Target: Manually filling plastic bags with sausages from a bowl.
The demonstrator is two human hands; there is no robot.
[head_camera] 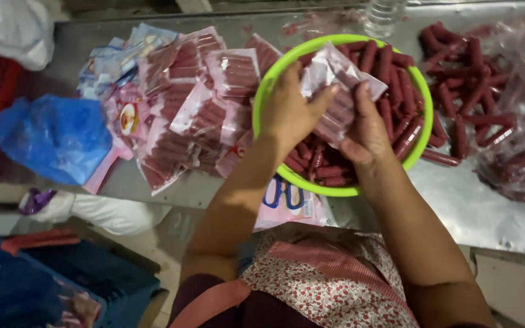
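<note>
Both hands (pixel 329 118) hide half the clear pouch (pixel 335 91); contents blurred.

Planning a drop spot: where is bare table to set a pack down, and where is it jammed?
Bare metal table shows at the near right, between the green basin and the loose sausages in clear bags. A thin strip runs behind the stacked sausage packs. Left of the basin is crowded. Both hands hold a clear bag over the basin.

A clear plastic pouch (pixel 335 91) of red sausages is sitting tilted between the fingers (pixel 326 97) of both hands, its open top corner pointing up and away. Just beneath the fingers, a lime-green bowl (pixel 268 91) is lying heaped with loose red sausages (pixel 396 91).
</note>
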